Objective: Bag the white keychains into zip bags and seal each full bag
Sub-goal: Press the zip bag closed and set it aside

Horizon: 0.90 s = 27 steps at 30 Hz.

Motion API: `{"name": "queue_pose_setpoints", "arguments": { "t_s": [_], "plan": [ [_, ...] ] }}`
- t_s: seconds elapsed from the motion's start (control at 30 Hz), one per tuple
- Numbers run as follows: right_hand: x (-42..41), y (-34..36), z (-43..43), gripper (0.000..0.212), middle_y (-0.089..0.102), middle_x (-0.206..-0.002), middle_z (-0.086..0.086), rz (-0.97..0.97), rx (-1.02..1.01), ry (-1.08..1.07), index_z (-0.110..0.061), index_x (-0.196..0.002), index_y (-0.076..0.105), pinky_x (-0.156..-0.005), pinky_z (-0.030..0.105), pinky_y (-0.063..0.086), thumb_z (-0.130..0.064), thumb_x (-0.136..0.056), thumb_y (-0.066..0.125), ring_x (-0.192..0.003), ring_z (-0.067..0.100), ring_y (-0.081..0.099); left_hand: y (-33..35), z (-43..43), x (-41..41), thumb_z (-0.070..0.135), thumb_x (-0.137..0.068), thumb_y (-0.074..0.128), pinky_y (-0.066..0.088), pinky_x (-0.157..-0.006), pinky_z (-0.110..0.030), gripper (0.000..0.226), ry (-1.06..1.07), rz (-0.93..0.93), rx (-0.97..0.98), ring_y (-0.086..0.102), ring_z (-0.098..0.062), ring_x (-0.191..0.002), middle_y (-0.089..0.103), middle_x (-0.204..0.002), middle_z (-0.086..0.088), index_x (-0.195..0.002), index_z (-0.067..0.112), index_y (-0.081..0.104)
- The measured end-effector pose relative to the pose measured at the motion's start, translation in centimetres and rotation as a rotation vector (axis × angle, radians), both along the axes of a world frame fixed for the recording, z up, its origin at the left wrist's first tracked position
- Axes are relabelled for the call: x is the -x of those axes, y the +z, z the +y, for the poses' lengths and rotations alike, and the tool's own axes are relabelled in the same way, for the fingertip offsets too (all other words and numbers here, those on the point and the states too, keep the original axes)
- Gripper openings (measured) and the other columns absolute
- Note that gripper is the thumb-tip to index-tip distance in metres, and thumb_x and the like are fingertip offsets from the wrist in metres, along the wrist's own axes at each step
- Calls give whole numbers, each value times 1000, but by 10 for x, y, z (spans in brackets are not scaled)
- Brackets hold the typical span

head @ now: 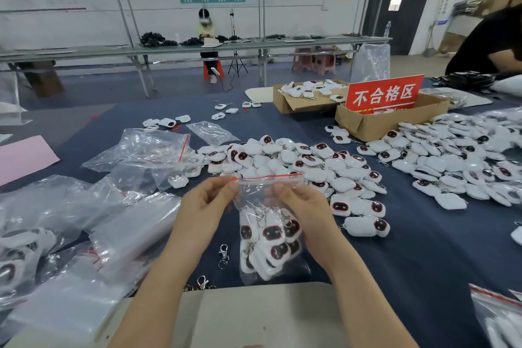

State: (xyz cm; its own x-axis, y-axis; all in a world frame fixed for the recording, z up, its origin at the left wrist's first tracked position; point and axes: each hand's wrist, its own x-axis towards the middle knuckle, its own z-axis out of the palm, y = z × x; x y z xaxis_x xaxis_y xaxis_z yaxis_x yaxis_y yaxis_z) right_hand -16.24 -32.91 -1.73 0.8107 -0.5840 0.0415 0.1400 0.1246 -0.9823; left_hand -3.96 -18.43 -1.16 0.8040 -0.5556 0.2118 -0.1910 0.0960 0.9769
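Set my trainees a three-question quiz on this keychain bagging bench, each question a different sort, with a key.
1. True or false: the zip bag held by the left hand and right hand is empty.
2. The bag's seal strip is: A red, B blue, C green?
3. Fill in: the red sign stands in a cardboard ____.
Key: 1 false, it holds white keychains; 2 A; 3 box.

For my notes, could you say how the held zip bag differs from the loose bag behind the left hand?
The held zip bag holds white keychains; the loose bag looks empty. The held one hangs upright, pinched by left hand and right hand; the loose one lies crumpled. Both are clear with a red strip.
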Motion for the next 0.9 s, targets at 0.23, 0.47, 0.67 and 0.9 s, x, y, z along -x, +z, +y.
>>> {"name": "queue_pose_setpoints", "arguments": {
  "t_s": [0.23,0.47,0.67,0.9],
  "plan": [
    [-7,-10,-2,38,78,-101,10,-17,-40,-4,-20,-92,80,-96,46,54,-51,-70,80,-92,24,75,-11,-1,-11,29,-99,63,50,-77,-24,21,-85,-7,-26,62,-11,-78,72,-82,-3,-84,19,74],
    [-8,-13,-4,33,78,-98,11,-8,-55,7,-19,-91,80,-90,41,58,-47,-74,78,-94,24,75,-14,-2,-14,25,-99,63,49,-80,-27,20,-77,-4,-28,65,-9,-79,73,-81,0,-84,23,75],
    [-5,-11,-3,33,78,-96,10,-20,-87,4,-19,-89,81,-80,30,58,-47,-72,77,-91,20,74,-14,-4,-13,28,-98,64,49,-78,-27,18,-62,12,-21,66,-7,-79,73,-81,2,-85,24,76],
    [-6,-12,-2,33,77,-102,13,-45,-133,-17,-10,-93,79,-88,39,57,-38,-75,76,-92,25,72,-9,-6,-8,34,-93,67,52,-70,-15,15,-87,5,-16,65,-4,-72,73,-77,5,-85,26,78]
  ]
}}
